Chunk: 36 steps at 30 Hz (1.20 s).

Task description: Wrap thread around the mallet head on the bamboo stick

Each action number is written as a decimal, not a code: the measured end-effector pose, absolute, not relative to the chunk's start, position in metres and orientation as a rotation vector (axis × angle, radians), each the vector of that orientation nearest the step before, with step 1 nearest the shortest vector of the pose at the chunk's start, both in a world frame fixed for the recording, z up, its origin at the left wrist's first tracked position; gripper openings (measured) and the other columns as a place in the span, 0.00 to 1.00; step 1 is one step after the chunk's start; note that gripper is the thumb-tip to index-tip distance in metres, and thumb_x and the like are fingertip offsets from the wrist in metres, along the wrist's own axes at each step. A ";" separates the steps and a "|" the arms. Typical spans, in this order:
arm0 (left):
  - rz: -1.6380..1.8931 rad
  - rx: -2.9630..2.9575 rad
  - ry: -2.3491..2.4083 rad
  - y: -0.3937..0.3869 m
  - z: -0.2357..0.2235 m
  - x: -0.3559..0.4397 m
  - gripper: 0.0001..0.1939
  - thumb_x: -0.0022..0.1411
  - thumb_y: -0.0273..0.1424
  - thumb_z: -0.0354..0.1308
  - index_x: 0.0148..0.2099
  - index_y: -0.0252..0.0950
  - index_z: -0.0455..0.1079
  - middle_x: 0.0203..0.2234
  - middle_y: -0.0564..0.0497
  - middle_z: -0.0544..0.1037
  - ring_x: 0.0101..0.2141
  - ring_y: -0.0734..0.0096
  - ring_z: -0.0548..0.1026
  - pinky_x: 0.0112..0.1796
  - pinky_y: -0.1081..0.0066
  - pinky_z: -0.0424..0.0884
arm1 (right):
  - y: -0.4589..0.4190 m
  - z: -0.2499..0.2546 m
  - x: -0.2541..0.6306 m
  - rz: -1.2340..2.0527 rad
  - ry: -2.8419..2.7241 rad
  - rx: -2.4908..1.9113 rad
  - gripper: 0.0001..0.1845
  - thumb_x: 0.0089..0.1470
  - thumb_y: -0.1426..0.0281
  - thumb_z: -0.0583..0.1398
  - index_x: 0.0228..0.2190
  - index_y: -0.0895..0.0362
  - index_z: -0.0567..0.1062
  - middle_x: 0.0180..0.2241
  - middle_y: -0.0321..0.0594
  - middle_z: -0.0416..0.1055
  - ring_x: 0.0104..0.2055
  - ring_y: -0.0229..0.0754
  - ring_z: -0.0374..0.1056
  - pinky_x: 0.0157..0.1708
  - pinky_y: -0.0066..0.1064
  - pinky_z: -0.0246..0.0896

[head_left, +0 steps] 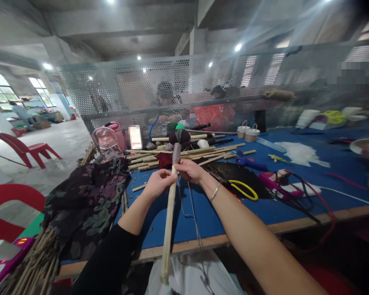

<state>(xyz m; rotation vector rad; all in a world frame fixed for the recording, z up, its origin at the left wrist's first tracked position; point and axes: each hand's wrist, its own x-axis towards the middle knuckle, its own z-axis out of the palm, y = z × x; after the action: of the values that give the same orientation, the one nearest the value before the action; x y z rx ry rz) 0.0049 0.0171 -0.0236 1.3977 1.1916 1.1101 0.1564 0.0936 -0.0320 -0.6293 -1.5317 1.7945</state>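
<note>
Held a long, pale, flat-sided wooden stick (169, 225) in the centre of the frame, slanted down to the bottom centre beyond the table edge. Pinched its upper part between thumb and fingers of the left hand (160, 182), with the right hand (189, 170) closed on its top, beside a grey tubular sleeve (176, 154); presumably set both grips close together to steady that meeting point. Let the lower length hang free over a white plastic sheet (192, 272), likely for turning room. Could not make out any firm join to the dark purple rounded bundle (184, 138) just above.

Had spare thin pale sticks (147, 162) lying behind, apparently for easy reach, on a blue-topped, wood-edged table (152, 229). Saw a yellow looped handle (244, 189) right of centre and dark floral cloth (86, 205) spread at left. Faced a grey perforated metal screen (135, 86) across the upper middle, with red plastic chairs (18, 149) on pale floor at left, and bright windows (1, 92) at upper left.
</note>
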 end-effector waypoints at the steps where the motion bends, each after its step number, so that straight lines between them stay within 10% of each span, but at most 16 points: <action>1: 1.110 1.401 1.179 0.017 -0.024 0.005 0.21 0.42 0.44 0.64 0.30 0.32 0.65 0.18 0.55 0.67 0.17 0.81 0.62 0.18 0.79 0.58 | 0.094 -0.032 0.156 1.795 -1.530 -0.642 0.17 0.42 0.61 0.64 0.22 0.57 0.62 0.09 0.22 0.46 0.10 0.26 0.37 0.09 0.23 0.28; 14: 0.876 1.114 0.787 0.016 -0.023 -0.004 0.19 0.46 0.39 0.64 0.37 0.32 0.69 0.32 0.44 0.75 0.29 0.69 0.74 0.27 0.74 0.67 | 0.084 -0.030 0.151 1.959 -1.420 -0.528 0.22 0.41 0.59 0.64 0.35 0.59 0.67 0.13 0.25 0.57 0.10 0.25 0.41 0.10 0.19 0.30; 24: 1.042 1.265 1.098 0.024 -0.037 0.000 0.20 0.42 0.42 0.66 0.28 0.31 0.64 0.16 0.58 0.63 0.16 0.83 0.62 0.18 0.79 0.58 | 0.084 -0.036 0.141 1.793 -1.559 -0.732 0.19 0.41 0.58 0.63 0.20 0.59 0.63 0.09 0.25 0.52 0.09 0.25 0.42 0.08 0.22 0.31; 36: 0.807 1.098 0.824 0.020 -0.030 -0.007 0.19 0.50 0.39 0.61 0.40 0.31 0.67 0.32 0.42 0.76 0.31 0.67 0.75 0.29 0.71 0.68 | 0.087 -0.038 0.147 1.953 -1.521 -0.592 0.18 0.41 0.60 0.64 0.25 0.60 0.65 0.15 0.28 0.59 0.10 0.24 0.44 0.09 0.21 0.31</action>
<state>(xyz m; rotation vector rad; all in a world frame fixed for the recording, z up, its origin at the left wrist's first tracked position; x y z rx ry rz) -0.0069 0.0199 -0.0297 1.0980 0.8241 0.8071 0.1473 0.0867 -0.0377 -0.5925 -1.5214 1.9525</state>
